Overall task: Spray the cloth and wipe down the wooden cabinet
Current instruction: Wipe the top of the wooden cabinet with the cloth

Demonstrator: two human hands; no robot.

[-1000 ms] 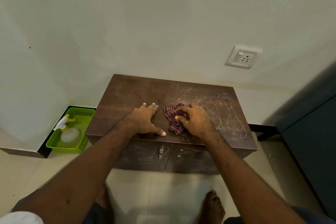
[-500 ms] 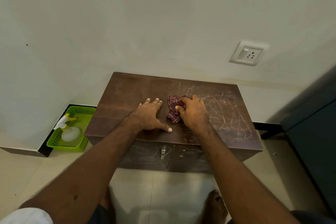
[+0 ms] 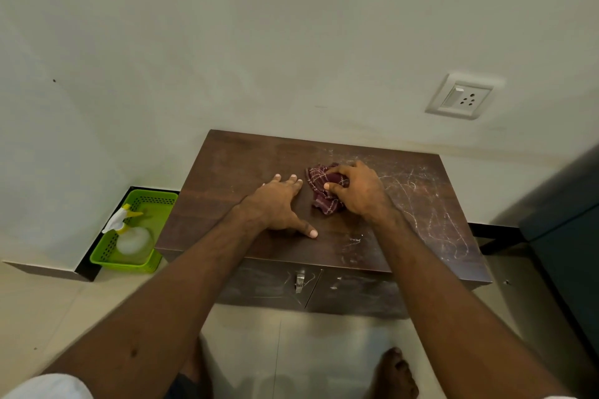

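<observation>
Head view, looking down. The wooden cabinet [image 3: 243, 165] fills the centre of the frame, pale scratches across the right half of its top. The right hand [image 3: 359, 193] is on the maroon checked cloth [image 3: 324, 201], fingers curled and bunching it against the top just right of centre. The left hand [image 3: 280, 204] lies flat beside it, fingers straight, thumb spread toward the front edge, holding nothing. At lower left, on the floor, a green basket [image 3: 126, 264] holds the spray bottle [image 3: 129, 233]. A wall socket [image 3: 460, 96] sits at upper right, and a bare foot [image 3: 393, 372] at the bottom edge.
</observation>
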